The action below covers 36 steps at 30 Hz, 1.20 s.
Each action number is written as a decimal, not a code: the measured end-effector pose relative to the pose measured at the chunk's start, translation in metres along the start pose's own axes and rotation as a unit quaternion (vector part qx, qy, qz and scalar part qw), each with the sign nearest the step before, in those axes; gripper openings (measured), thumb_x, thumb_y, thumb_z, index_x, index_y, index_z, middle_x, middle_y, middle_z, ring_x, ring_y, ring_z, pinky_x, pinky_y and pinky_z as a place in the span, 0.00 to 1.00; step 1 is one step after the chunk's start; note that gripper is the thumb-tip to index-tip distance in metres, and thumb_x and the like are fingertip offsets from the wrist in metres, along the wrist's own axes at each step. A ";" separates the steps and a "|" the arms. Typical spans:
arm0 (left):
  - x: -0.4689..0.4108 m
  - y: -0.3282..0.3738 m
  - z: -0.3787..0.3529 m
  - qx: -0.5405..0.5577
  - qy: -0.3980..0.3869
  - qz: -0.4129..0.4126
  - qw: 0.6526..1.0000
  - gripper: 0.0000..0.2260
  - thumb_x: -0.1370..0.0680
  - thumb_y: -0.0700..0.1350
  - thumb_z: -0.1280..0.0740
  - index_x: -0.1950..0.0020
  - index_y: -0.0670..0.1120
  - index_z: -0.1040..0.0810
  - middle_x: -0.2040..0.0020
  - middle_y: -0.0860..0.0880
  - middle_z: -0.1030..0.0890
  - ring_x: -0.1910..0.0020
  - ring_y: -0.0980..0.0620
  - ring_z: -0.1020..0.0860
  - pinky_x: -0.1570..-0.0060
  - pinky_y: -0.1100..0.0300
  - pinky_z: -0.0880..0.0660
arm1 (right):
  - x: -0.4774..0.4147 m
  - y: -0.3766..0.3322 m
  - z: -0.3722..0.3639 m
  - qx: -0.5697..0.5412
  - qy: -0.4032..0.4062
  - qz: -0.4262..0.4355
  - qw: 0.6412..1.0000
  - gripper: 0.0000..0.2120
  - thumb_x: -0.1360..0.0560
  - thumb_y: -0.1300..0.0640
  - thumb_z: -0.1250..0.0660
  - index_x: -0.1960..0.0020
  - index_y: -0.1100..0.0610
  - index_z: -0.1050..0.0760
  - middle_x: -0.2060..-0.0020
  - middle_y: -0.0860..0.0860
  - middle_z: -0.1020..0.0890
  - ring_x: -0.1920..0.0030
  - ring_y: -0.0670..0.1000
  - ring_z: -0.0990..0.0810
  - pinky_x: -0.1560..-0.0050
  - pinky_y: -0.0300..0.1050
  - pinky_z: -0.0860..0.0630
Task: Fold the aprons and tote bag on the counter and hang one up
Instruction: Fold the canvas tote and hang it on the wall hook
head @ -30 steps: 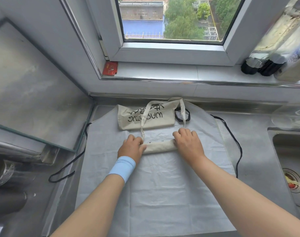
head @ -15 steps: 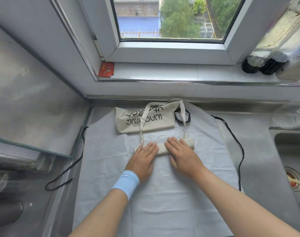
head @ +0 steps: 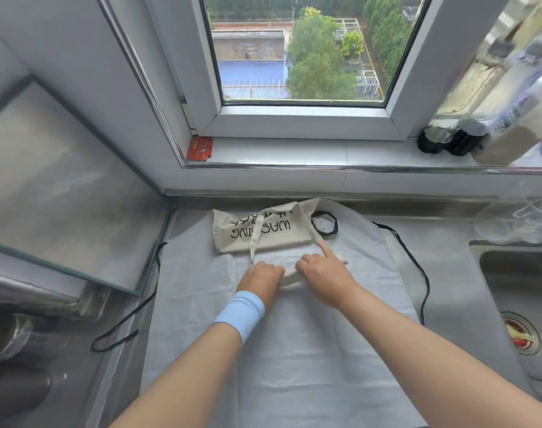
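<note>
A cream tote [head: 272,233] is lying flat at the far end of the counter [head: 448,248], just below the sill, on top of a pale apron [head: 294,350] that is covering most of the steel surface toward the viewer. Black lettering is showing upside down across the tote's face, and the cloth is creasing lightly along its near edge. One cream strap [head: 253,239] is crossing the print and running down to the hands. A second is hugging the tote's right edge.

Just near of the tote, a short cream roll [head: 289,274] is lying on the apron between the two hands. The left hand [head: 260,281], with a blue wristband [head: 240,313] behind it, is curling its fingers over the roll's left end and gripping it. The right hand [head: 322,273] is gripping the right end with most fingers bent, while its index finger is sticking out straight with its tip at the right strap.

The apron is lying wrinkled, with a black cord [head: 417,267] curving down its right side, another trailing off the left, and a black loop [head: 325,223] sitting beside the tote's right end.
</note>
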State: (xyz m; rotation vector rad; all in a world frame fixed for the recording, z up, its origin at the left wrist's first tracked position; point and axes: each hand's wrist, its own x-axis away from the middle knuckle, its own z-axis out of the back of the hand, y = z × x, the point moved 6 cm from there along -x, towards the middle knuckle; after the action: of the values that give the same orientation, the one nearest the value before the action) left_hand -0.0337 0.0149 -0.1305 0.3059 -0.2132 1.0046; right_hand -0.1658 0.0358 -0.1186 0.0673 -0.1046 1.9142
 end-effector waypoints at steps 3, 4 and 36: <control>0.008 0.001 0.027 0.031 0.001 0.015 0.999 0.12 0.23 0.38 0.40 0.43 0.50 0.26 0.46 0.49 0.23 0.45 0.45 0.24 0.51 0.52 0.26 | 0.006 0.001 0.030 -0.044 -0.068 -0.019 0.997 0.12 0.25 0.63 0.44 0.46 0.54 0.26 0.50 0.52 0.21 0.51 0.57 0.23 0.49 0.48 0.34; 0.012 0.004 0.037 0.023 0.002 0.007 1.000 0.13 0.24 0.36 0.40 0.44 0.50 0.26 0.46 0.49 0.23 0.46 0.45 0.24 0.52 0.53 0.27 | 0.008 0.003 0.039 -0.079 -0.094 -0.032 0.992 0.08 0.24 0.59 0.41 0.47 0.53 0.26 0.49 0.51 0.21 0.50 0.57 0.23 0.55 0.47 0.35; 0.195 0.028 0.182 0.722 -0.030 -0.045 0.690 0.16 0.25 0.42 0.30 0.38 0.43 0.25 0.61 0.45 0.26 0.68 0.50 0.28 0.69 0.61 0.34 | 0.072 -0.098 0.260 0.056 0.434 0.121 0.891 0.11 0.28 0.61 0.33 0.46 0.56 0.21 0.51 0.54 0.20 0.51 0.56 0.21 0.37 0.58 0.28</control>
State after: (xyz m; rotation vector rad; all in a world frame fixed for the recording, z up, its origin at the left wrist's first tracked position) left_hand 0.0377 0.1207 0.1053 1.7854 0.6186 0.8700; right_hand -0.0989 0.1087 0.1509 -0.7539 0.6288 2.0265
